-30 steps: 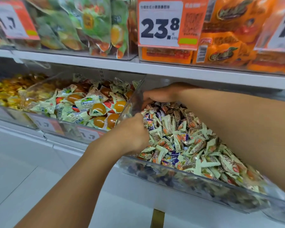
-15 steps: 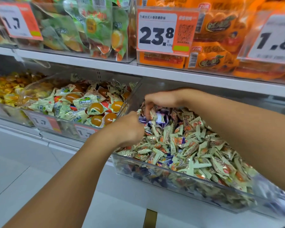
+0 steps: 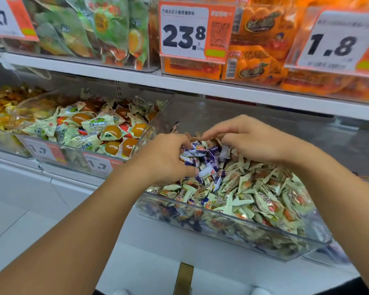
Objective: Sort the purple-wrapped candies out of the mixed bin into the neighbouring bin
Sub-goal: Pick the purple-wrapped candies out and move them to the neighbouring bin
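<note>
The clear mixed bin (image 3: pixel 222 227) holds pale green-wrapped candies, with a heap of purple-wrapped candies (image 3: pixel 210 159) at its back left. My left hand (image 3: pixel 166 160) sits at the bin's left side, its fingers curled round several purple candies. My right hand (image 3: pixel 249 139) reaches in from the right at the back of the bin. Its fingers curve down and touch the top of the purple heap. What lies under either palm is hidden.
To the left stands a neighbouring clear bin (image 3: pixel 51 150) of green-wrapped orange jelly candies. Another clear bin (image 3: pixel 362 145) adjoins on the right, mostly out of view. A shelf (image 3: pixel 222 88) with bagged snacks and price tags (image 3: pixel 185 30) overhangs the bins.
Both hands moved together over the bin's back left. Purple candies that were buried a second ago now lie heaped between them. The camera tilted slightly.
</note>
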{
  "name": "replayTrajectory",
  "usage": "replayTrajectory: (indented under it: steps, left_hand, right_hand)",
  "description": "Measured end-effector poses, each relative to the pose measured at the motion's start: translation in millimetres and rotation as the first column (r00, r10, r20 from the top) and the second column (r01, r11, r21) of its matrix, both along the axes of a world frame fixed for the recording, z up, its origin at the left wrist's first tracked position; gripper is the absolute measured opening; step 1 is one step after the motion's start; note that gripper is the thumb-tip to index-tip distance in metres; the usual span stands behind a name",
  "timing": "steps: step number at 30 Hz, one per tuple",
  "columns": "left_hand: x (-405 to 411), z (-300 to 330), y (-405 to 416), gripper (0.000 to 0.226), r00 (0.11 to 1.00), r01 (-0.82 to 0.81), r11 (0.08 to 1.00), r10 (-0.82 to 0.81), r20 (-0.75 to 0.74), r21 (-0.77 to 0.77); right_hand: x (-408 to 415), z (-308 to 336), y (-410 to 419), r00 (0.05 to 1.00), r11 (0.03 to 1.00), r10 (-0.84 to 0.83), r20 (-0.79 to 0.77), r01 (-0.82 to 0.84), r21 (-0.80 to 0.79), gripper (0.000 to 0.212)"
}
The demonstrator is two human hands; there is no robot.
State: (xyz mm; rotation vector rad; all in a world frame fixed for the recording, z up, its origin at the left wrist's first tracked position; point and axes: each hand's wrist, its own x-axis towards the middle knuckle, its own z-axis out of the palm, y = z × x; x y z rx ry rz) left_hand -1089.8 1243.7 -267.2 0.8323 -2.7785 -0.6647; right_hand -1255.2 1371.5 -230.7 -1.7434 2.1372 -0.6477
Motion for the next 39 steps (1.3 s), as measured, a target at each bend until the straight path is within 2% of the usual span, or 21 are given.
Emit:
replayTrajectory:
  steps: [3,5,7,9,11,16,18,21,24,25,26,27,28,29,30,31,32,34,37,39]
  left_hand:
    - [-3,-6,-1,0.077,0.995,0.059,0.996,-0.054,0.086,-0.064]
    - [-3,-6,-5,0.078,0.988,0.079,0.996,-0.072,0.133,-0.050]
    - [-2,-6,-9,0.072,0.985,0.088,0.994,-0.077,0.153,-0.066]
    - [-2,-8,-11,0.068,0.982,0.110,0.989,-0.092,0.163,-0.103]
    - [-4,-10,-11,0.067,0.982,0.125,0.986,-0.107,0.153,-0.112]
    - [-10,-16,-12,0.042,0.989,0.148,0.986,-0.147,0.011,-0.071]
    - [-10,-17,-13,0.040,0.988,0.156,0.986,-0.157,0.000,-0.057]
    - [-7,-11,-11,0.040,0.989,0.137,0.990,-0.136,-0.049,0.021]
    - [-3,-1,-8,0.029,0.988,0.126,0.986,-0.116,-0.100,0.110]
    - [-3,1,-6,0.029,0.987,0.123,0.975,-0.102,-0.121,0.184]
    - [-4,2,-4,0.034,0.988,0.115,0.962,-0.085,-0.128,0.249]
    - [-4,2,-1,0.037,0.990,0.106,0.951,-0.075,-0.117,0.290]
    - [-5,0,-1,0.039,0.993,0.100,0.947,-0.074,-0.096,0.305]
    - [-6,-1,0,0.038,0.994,0.097,0.949,-0.079,-0.070,0.299]
    - [-7,-2,0,0.037,0.995,0.094,0.955,-0.086,-0.042,0.281]
    - [-8,-3,1,0.035,0.996,0.094,0.961,-0.093,-0.015,0.259]
    - [-9,-3,3,0.034,0.994,0.100,0.965,-0.106,0.011,0.242]
    - [-9,-4,11,0.044,0.987,0.136,0.968,-0.150,0.052,0.209]
    - [-15,-10,20,0.041,0.964,0.210,0.976,-0.215,0.157,0.047]
    - [-15,-8,17,0.028,0.960,0.215,0.977,-0.208,0.187,-0.015]
  right_hand:
    - [6,8,14,0.991,0.993,-0.050,-0.123,0.037,-0.112,0.023]
    - [19,5,16,0.967,1.000,0.007,-0.255,-0.003,0.016,0.016]
    - [27,-6,11,0.921,0.988,0.060,-0.386,0.001,0.155,0.024]
    - [27,-14,4,0.882,0.982,0.026,-0.470,0.065,0.177,0.034]
    - [23,-16,0,0.897,0.983,0.009,-0.443,0.073,0.170,0.034]
    - [17,-24,-9,0.931,0.982,0.069,-0.358,-0.001,0.188,0.013]
    - [13,-20,-9,0.962,0.987,0.047,-0.268,-0.003,0.162,0.010]
    - [4,-11,-3,0.998,0.997,-0.033,-0.047,0.036,0.068,0.012]
    - [0,-10,3,0.980,0.990,-0.137,0.141,0.133,0.035,0.008]
    - [1,-10,4,0.944,0.988,-0.153,0.292,0.142,0.058,0.008]
    - [3,-10,5,0.850,0.987,-0.158,0.503,0.139,0.076,0.008]
    - [6,-10,5,0.700,0.985,-0.169,0.694,0.148,0.091,0.007]
    - [8,-11,4,0.552,0.978,-0.192,0.811,0.179,0.109,0.009]
    - [9,-12,3,0.448,0.965,-0.225,0.865,0.226,0.134,0.011]
    - [8,-12,1,0.385,0.949,-0.259,0.886,0.273,0.159,0.013]
    - [8,-12,0,0.365,0.935,-0.290,0.885,0.304,0.181,0.014]
    - [8,-13,-1,0.387,0.926,-0.325,0.863,0.318,0.206,0.016]
    - [7,-13,-2,0.546,0.919,-0.377,0.748,0.322,0.228,0.022]
    - [12,-10,-2,0.901,0.954,-0.286,0.327,0.237,0.183,0.026]
    - [19,-9,-1,0.992,0.980,-0.121,0.019,0.116,0.163,0.020]
